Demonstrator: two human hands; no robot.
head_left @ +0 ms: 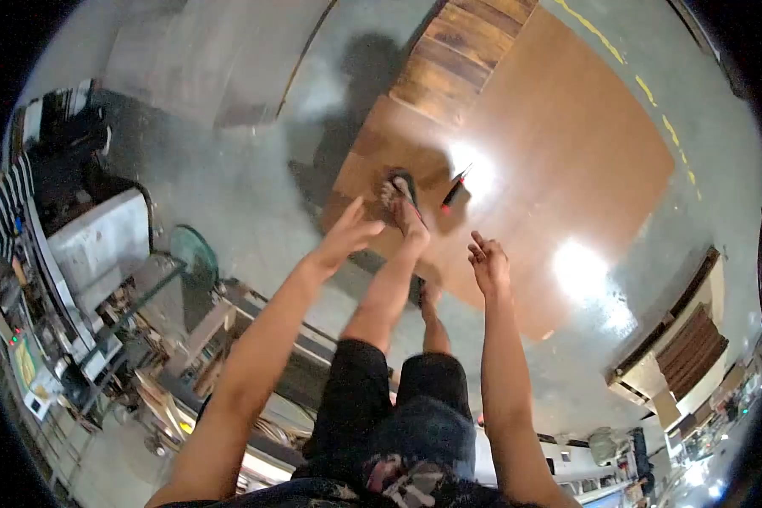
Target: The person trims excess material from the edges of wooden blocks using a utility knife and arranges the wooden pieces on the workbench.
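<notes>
My left hand [345, 234] hangs in the air beside my sandalled foot [400, 196], its fingers spread and holding nothing. On the other side, my right hand [488, 261] is held out with loosely bent, parted fingers and nothing in them. A screwdriver-like tool [455, 194] with a black and red handle and a thin shaft lies between and beyond the hands. It rests on a large brown, glossy board [559, 161] on the floor. Neither hand touches the tool or the board. One of my feet stands on the board; the other is near its edge.
Wooden planks [461, 55] lie over the board's far edge. A large grey sheet [203, 51] is at the upper left. Cluttered shelving [186, 339] stands at the lower left, near a white box-like unit [110, 245]. A cream frame [673, 360] stands at the right.
</notes>
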